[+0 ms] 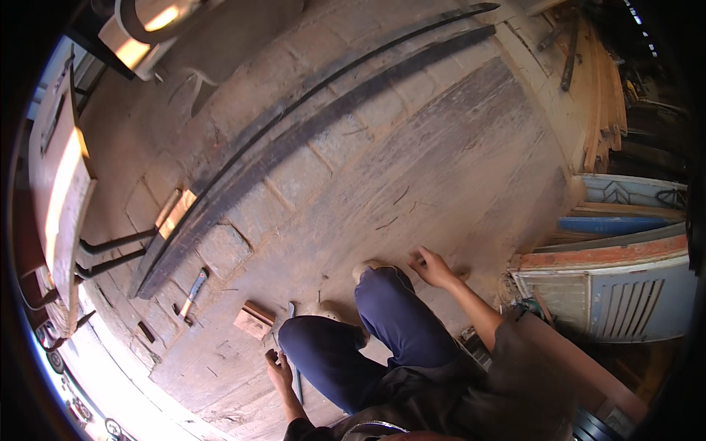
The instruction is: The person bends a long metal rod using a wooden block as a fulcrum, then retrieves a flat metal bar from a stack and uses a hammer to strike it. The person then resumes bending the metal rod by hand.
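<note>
My left hand (279, 370) hangs beside my left thigh, its fingers loosely bent with a dark gap between them; I see nothing held. Close to it, a long thin bluish bar (297, 384) lies partly hidden by my leg. My right hand (434, 269) is held out beyond my right knee, fingers bent and apart, holding nothing. A reddish-brown wooden block (254, 320) rests on the floor ahead of my left knee. Further left lies a hammer (193, 295) with a blue and pale handle.
Two long dark curved strips (309, 132) stretch across the brick floor (298, 176). A board (62, 198) stands at the left, near black metal legs (114, 253). Painted louvred panels (625, 301) are stacked at the right, below wooden strips (604, 95).
</note>
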{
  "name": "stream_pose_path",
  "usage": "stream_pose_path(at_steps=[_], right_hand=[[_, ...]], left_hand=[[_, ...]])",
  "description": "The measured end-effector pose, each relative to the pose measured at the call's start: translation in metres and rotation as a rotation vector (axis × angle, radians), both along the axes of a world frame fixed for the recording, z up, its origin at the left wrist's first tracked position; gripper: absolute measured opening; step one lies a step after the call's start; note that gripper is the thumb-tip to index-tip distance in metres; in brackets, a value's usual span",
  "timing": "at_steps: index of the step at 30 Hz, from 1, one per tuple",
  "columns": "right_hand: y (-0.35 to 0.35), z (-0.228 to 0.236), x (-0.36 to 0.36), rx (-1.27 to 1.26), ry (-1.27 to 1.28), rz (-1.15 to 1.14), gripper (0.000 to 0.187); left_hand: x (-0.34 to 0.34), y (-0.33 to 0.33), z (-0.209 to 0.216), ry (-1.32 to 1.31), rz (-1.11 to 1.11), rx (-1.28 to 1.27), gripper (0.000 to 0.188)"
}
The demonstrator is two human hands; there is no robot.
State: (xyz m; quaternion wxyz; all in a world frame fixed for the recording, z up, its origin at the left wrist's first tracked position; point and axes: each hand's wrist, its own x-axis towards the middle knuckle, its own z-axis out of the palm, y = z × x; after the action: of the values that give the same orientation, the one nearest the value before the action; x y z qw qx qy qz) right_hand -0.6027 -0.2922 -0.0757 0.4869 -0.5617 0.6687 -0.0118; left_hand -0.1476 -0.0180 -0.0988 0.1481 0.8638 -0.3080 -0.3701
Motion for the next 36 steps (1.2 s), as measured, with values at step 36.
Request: stream_pose_path(at_steps=[36], right_hand=[[-0.219, 0.557, -0.195, 0.784, -0.612, -0.421, 0.027]], left_hand=[[-0.218, -0.482, 0.540, 0.554, -0.104, 0.111, 0.030]])
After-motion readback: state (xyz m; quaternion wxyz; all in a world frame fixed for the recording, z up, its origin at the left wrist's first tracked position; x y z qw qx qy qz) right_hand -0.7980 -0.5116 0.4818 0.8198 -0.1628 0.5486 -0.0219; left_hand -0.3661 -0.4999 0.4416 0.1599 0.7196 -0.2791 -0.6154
